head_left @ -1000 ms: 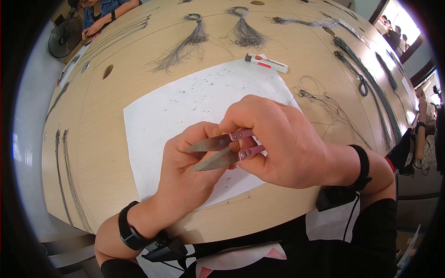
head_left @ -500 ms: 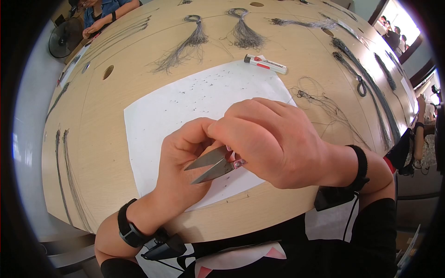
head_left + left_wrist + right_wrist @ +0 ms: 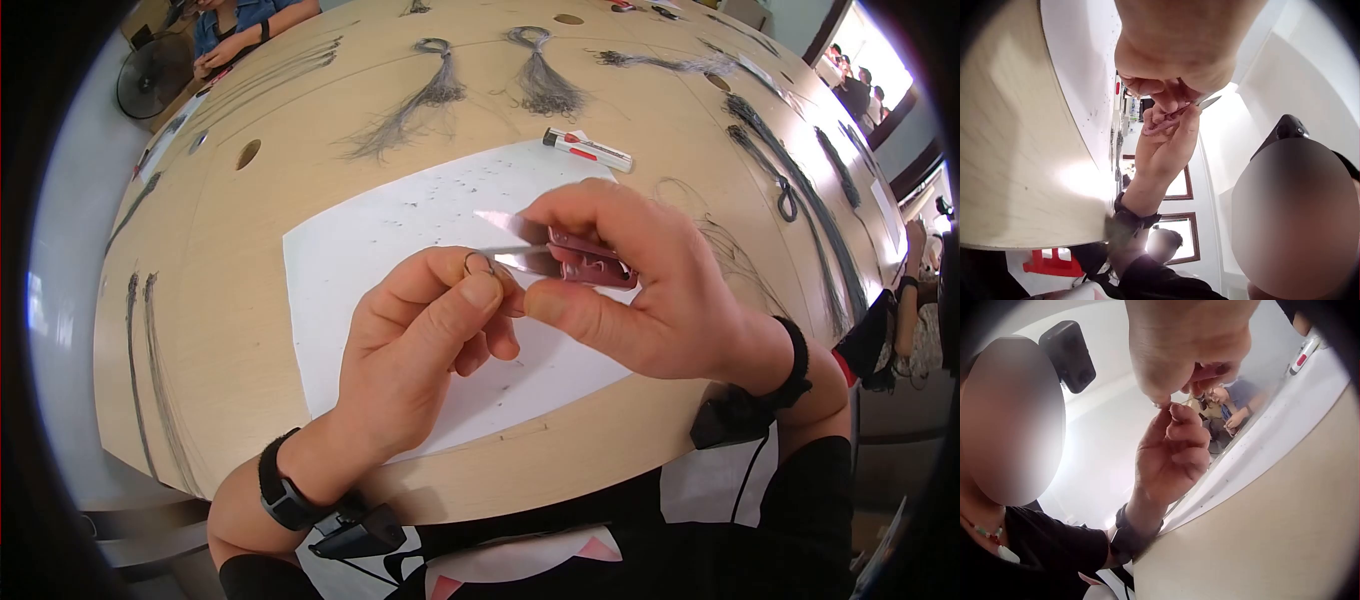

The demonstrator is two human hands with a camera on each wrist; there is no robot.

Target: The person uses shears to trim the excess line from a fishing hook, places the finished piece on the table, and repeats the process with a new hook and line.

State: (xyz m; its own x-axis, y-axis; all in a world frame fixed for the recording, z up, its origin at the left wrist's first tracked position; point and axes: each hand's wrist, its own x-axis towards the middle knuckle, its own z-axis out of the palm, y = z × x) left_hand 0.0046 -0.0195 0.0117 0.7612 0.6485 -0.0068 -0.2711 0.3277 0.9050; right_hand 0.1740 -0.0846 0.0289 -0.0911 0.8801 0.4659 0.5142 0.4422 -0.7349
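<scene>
Between the thumb and fingers of my left hand point(image 3: 415, 345) a small dark loop of thread point(image 3: 468, 264) is pinched, above the white paper point(image 3: 350, 260). My right hand point(image 3: 640, 290) holds pink-handled snips point(image 3: 590, 262) in its curled fingers, blades pointing left, the lower tip beside the loop. The right thumb and the left fingertips meet or nearly meet. In the left wrist view the snips point(image 3: 1163, 123) lie across the right hand point(image 3: 1166, 147). The right wrist view shows the left hand point(image 3: 1172, 450) below the right; the thread cannot be made out there.
Small dark bits dot the paper. A white marker-like tube point(image 3: 588, 150) lies at its top edge. Looped grey thread bundles point(image 3: 548, 80) lie beyond, long dark bundles point(image 3: 800, 190) at the right, thin strands point(image 3: 137, 370) at the left. Another person point(image 3: 235, 35) sits at the far left.
The hands have drawn slightly apart and the right hand has turned, so the snips sit higher with blades near the left fingertips. The loop has come into view. The head view has shifted slightly.
</scene>
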